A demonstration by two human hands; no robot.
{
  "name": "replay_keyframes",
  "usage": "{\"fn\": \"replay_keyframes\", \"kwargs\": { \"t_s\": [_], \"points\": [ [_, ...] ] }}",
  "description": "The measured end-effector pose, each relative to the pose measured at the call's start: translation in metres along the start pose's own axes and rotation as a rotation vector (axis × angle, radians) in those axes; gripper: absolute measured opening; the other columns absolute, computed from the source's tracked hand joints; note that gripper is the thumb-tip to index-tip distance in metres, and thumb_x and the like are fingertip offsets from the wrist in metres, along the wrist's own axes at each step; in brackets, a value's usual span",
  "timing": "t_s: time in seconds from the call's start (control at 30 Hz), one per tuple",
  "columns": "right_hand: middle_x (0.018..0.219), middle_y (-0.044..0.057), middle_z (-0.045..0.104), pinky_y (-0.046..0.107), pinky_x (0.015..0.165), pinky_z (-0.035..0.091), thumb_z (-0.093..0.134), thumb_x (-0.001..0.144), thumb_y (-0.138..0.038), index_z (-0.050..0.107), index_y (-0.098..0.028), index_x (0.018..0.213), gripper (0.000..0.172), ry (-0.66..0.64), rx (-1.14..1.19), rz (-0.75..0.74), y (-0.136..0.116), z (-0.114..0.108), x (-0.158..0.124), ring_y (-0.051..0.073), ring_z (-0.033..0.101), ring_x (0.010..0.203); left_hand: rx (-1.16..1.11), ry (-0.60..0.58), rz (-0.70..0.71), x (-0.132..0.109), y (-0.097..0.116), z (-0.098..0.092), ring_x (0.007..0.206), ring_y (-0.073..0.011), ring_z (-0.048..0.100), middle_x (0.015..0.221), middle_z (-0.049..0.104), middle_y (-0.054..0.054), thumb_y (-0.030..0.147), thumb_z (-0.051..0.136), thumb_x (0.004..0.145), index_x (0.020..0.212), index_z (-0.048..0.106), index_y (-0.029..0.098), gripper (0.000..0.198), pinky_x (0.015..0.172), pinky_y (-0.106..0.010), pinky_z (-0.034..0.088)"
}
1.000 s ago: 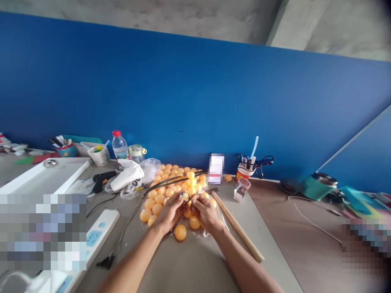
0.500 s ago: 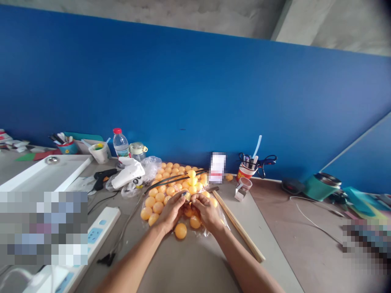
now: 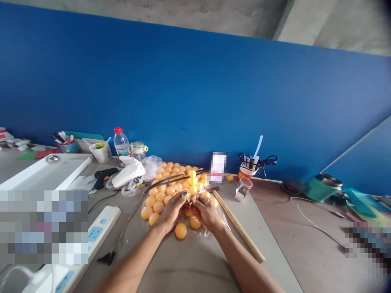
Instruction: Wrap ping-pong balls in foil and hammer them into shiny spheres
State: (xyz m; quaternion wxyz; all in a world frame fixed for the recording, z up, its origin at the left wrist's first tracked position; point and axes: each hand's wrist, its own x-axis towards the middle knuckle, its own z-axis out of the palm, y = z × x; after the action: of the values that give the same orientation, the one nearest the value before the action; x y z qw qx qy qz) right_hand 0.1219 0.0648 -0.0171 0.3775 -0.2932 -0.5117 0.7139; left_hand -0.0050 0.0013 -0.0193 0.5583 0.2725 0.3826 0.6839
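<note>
A heap of orange ping-pong balls (image 3: pixel 169 185) lies on a clear plastic bag at the middle of the grey table (image 3: pixel 189 260). My left hand (image 3: pixel 171 211) and my right hand (image 3: pixel 207 211) meet over the near side of the heap, fingers pinched together on a small dark thing (image 3: pixel 185 194) that I cannot make out. One loose ball (image 3: pixel 180 230) rests between my wrists. A thin black band (image 3: pixel 171 181) runs across the heap.
A wooden stick (image 3: pixel 238 226) lies to the right of my hands. A cup with scissors (image 3: pixel 249 169) and a teal pot (image 3: pixel 320 187) stand further right. On the left are a glue gun (image 3: pixel 102 176), a water bottle (image 3: pixel 121 143), a power strip (image 3: pixel 97 234) and a white tray (image 3: pixel 45 173).
Nothing has moved on the table. My hands stay together at the heap; only the view has shifted a little.
</note>
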Motion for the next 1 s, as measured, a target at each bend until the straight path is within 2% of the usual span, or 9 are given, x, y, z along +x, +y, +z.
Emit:
{"fn": "replay_keyframes", "kwargs": {
  "t_s": [0.23,0.43,0.83,1.0],
  "points": [
    [0.058,-0.003,0.053,0.025,0.053,0.04,0.077,0.064,-0.043,0.062,-0.022,0.071,0.027,-0.021,0.01,0.003,0.0021,-0.0019,0.0009,0.012,0.044,0.051,0.055,-0.001,0.011,0.0024,-0.005,-0.006,0.092,-0.0225,0.061,0.099,0.071,-0.007,0.039,0.073,0.076,0.11,0.07,0.019,0.04,0.082,-0.033,0.044],
    [0.06,-0.003,0.055,0.026,0.054,0.041,0.074,0.067,-0.044,0.063,-0.022,0.072,0.025,0.0,-0.08,-0.015,0.0009,-0.0037,0.0005,0.013,0.047,0.053,0.119,0.014,0.035,0.004,-0.0084,-0.0105,0.096,-0.0237,0.06,0.102,0.071,-0.006,0.041,0.072,0.076,0.109,0.07,0.021,0.039,0.083,-0.033,0.044],
    [0.059,-0.004,0.055,0.026,0.055,0.039,0.071,0.067,-0.035,0.063,-0.021,0.071,0.017,0.023,-0.107,-0.002,-0.0049,0.0002,-0.0016,0.012,0.048,0.052,0.137,0.009,0.05,0.0029,-0.01,-0.0091,0.091,-0.024,0.059,0.096,0.07,-0.007,0.041,0.071,0.076,0.107,0.07,0.021,0.037,0.078,-0.032,0.044],
    [0.058,-0.004,0.054,0.026,0.055,0.038,0.071,0.064,-0.034,0.061,-0.021,0.07,0.017,0.044,-0.098,0.012,-0.0078,0.003,-0.0032,0.012,0.047,0.052,0.264,0.016,0.095,-0.0005,-0.0054,-0.0069,0.09,-0.0244,0.057,0.095,0.069,-0.006,0.042,0.068,0.078,0.105,0.071,0.021,0.035,0.077,-0.031,0.042]
  ]
}}
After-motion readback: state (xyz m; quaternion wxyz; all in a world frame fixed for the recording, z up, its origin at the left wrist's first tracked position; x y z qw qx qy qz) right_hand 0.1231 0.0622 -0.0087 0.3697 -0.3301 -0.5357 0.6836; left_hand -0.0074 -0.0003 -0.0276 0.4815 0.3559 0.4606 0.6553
